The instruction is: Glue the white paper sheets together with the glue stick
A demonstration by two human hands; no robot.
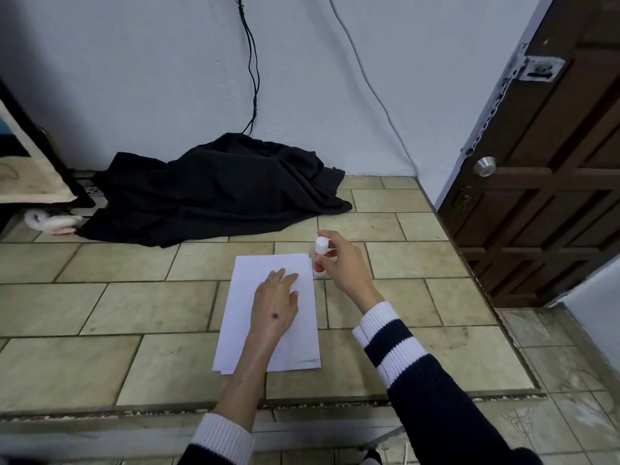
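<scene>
A small stack of white paper sheets (241, 317) lies on the tiled floor in the middle of the view, its edges slightly offset. My left hand (275, 305) rests flat on the top sheet, fingers spread. Just past the stack's far right corner stands a glue stick (320, 255), upright, with a white cap and a red band near its base. My right hand (345, 263) has its fingers closed around the stick's body; the base touches or nearly touches the floor.
A heap of black cloth (214, 189) lies against the wall behind the paper. A dark wooden door (543, 182) stands at the right. The tiled platform ends in a step edge (268, 404) close to me. Cables hang down the wall.
</scene>
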